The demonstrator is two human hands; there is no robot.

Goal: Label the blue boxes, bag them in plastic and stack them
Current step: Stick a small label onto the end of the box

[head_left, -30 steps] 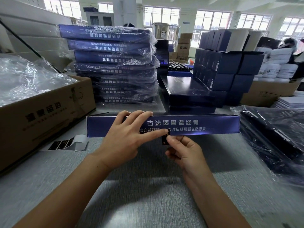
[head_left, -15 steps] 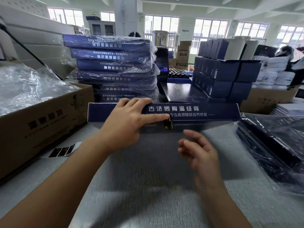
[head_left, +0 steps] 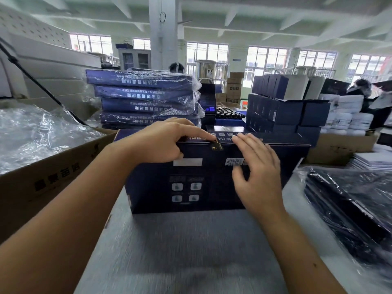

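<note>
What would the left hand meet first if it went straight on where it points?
Probably the right hand: the left hand points along the top edge of the blue box, and the right fingertips rest just ahead.

Grey table (head_left: 191,255), blue box (head_left: 212,187) on edge, cardboard carton (head_left: 53,181) left, bagged boxes (head_left: 350,209) right

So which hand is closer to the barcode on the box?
Right. The right hand covers one end of the barcode; the left hand grips the top edge of the blue box, further left.
</note>
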